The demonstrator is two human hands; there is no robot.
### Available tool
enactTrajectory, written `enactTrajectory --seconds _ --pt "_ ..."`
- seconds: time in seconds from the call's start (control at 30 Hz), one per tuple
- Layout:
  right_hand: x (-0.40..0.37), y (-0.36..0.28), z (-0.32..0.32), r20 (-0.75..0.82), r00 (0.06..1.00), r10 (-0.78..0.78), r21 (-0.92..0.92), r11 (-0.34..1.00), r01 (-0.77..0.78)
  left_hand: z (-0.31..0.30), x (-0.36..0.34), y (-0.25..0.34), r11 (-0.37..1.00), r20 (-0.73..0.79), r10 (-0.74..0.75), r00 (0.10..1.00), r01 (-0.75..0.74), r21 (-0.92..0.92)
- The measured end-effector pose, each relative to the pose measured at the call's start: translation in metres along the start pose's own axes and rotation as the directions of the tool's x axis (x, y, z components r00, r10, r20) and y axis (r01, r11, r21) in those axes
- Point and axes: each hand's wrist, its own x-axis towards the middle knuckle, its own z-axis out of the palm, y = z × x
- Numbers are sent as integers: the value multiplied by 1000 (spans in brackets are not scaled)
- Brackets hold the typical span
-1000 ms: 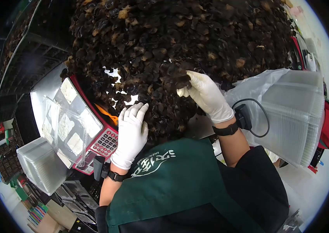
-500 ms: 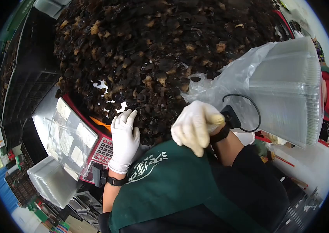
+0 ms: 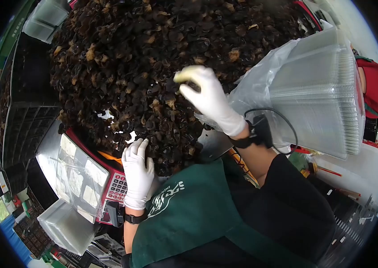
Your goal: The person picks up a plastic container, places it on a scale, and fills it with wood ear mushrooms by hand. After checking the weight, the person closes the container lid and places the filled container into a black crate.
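A large heap of dark brown wood ear mushrooms (image 3: 122, 58) spreads in front of me. My left hand (image 3: 137, 176), in a white glove, lies at the near edge of the heap, its fingers stretched out and touching the mushrooms. Beside it is the keypad of a red scale (image 3: 117, 185). Over the middle of the heap hovers my right hand (image 3: 207, 96), also gloved and slightly blurred. Its thumb and fingers curve apart, with mushrooms showing through the gap; I see nothing held.
At right stands a tall stack of clear plastic trays (image 3: 309, 94) partly in a plastic bag, with a black cable (image 3: 282, 114) beside it. More clear containers (image 3: 66, 225) sit at lower left. Dark crates (image 3: 33, 94) rise at left. A person in red (image 3: 374, 82) is at far right.
My right hand has swung from beside the apron forward and up over the heap, its fingers turning to point left. My left hand stays by the scale. The view has shifted slightly.
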Motion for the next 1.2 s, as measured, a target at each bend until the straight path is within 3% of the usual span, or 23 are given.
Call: enactTrajectory --seconds 0.07,0.13,0.2,0.27,0.3,0.33,0.4,0.43,0.47,0.53,0.57,0.67,0.7,0.77,0.8,0.87,0.93,1.07,1.1,1.2 --pt "16 1 6 -279 959 53 -413 895 -170 2 1 1 1000 -6 17 1000 -17 10" --pt "28 21 21 -292 951 100 -477 846 -236 1 2 2 1000 -13 24 1000 -24 12" --pt "25 20 41 -107 979 173 -554 807 -203 -2 2 3 1000 -11 24 1000 -24 3" --pt "15 11 54 113 983 148 -381 920 -95 -2 2 4 1000 -16 11 1000 -10 1" --pt "7 6 58 171 985 38 -427 903 40 -2 2 4 1000 -16 7 1000 -7 -3" --pt "3 -10 58 229 972 52 -427 903 52 -2 2 4 1000 -17 3 1000 -4 -8" --pt "-3 -27 53 293 955 36 -237 971 36 -1 2 3 1000 -27 9 1000 -9 -9" --pt "-1 -27 50 292 955 -50 -154 983 99 -1 2 3 1000 -31 12 999 -12 -10" --pt "7 -29 47 363 932 -5 -84 996 38 -1 2 2 1000 -36 13 999 -14 -12" --pt "26 -25 48 210 975 -69 27 998 65 1 1 1 1000 -51 9 999 -10 -23" --pt "44 -27 46 201 978 -59 -135 987 88 2 0 0 1000 -61 7 998 -8 -22" --pt "74 -1 87 196 979 -57 -256 961 107 6 -3 1 999 -83 -7 997 4 -41" --pt "70 -1 103 298 952 -72 -267 951 155 6 -2 1 998 -83 -10 997 5 -56" --pt "68 -23 109 448 884 -130 -191 953 237 3 -2 0 996 -85 -11 996 3 -90" --pt "68 -38 100 610 785 -106 -139 961 238 3 -3 0 996 -91 -10 996 2 -93" --pt "46 -49 99 732 653 -196 -53 938 341 2 -6 -3 995 -99 -4 995 -6 -99" --pt "19 -61 88 692 660 -292 -32 901 432 0 -8 -2 994 -81 -5 997 -3 -105" --pt "-18 -69 55 602 737 -308 -45 908 416 -7 -14 5 995 -63 -28 998 22 -95" --pt "-23 -71 46 680 691 -246 -82 910 406 -8 -16 6 997 -44 -35 998 32 -76" --pt "-32 -82 26 695 692 -196 -127 914 386 -13 -20 8 988 -75 -49 996 37 -148"
